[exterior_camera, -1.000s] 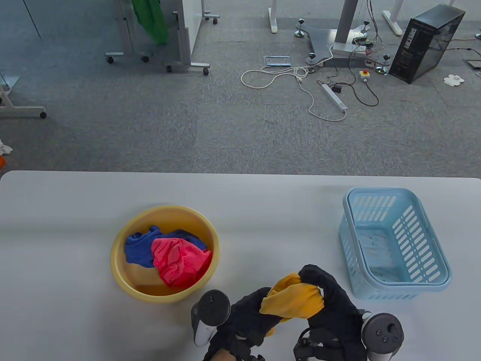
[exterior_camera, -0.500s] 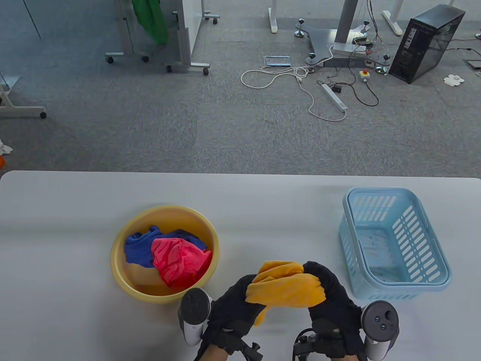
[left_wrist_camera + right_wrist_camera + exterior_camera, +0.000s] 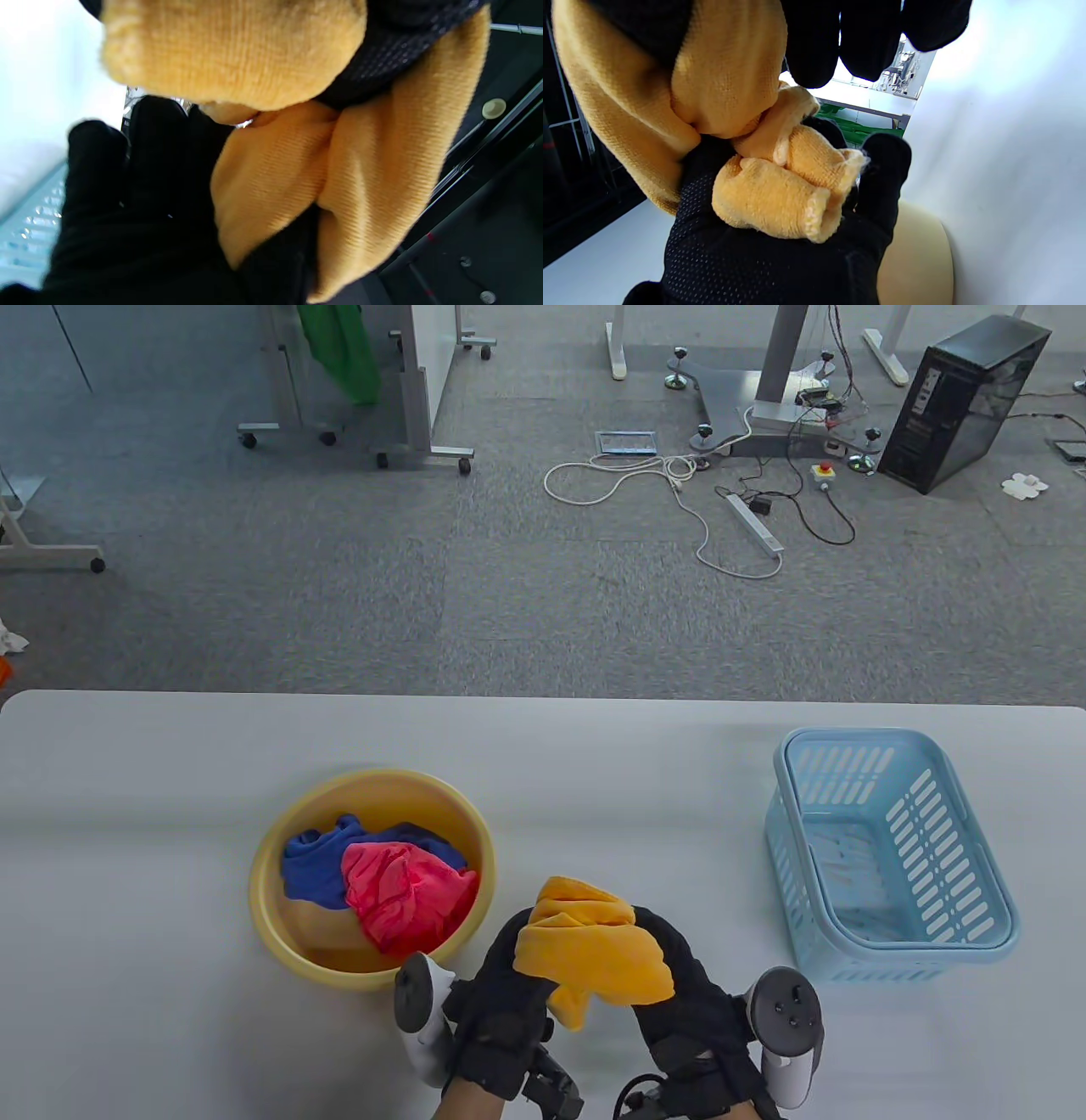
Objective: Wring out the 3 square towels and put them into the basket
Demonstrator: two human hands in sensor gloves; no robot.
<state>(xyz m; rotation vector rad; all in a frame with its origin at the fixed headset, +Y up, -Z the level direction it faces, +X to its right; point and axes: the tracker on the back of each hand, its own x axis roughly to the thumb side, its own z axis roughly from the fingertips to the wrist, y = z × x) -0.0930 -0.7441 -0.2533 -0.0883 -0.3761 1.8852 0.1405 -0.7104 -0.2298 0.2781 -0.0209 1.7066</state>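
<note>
Wringing step: yellow towel (image 3: 594, 950) clamped by both hands

Left hand (image 3: 501, 1010) and right hand (image 3: 687, 1010) fingers curl tight around the towel; its long axis spans between them; the basket (image 3: 984, 899) lies beyond the right-hand fingers, nearer that hand

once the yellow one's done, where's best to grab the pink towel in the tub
Pinch the pink towel at its raised, crumpled middle, coming straight down from above. It lies on top of the blue towel, and the wall of the yellow tub blocks a sideways approach.
</note>
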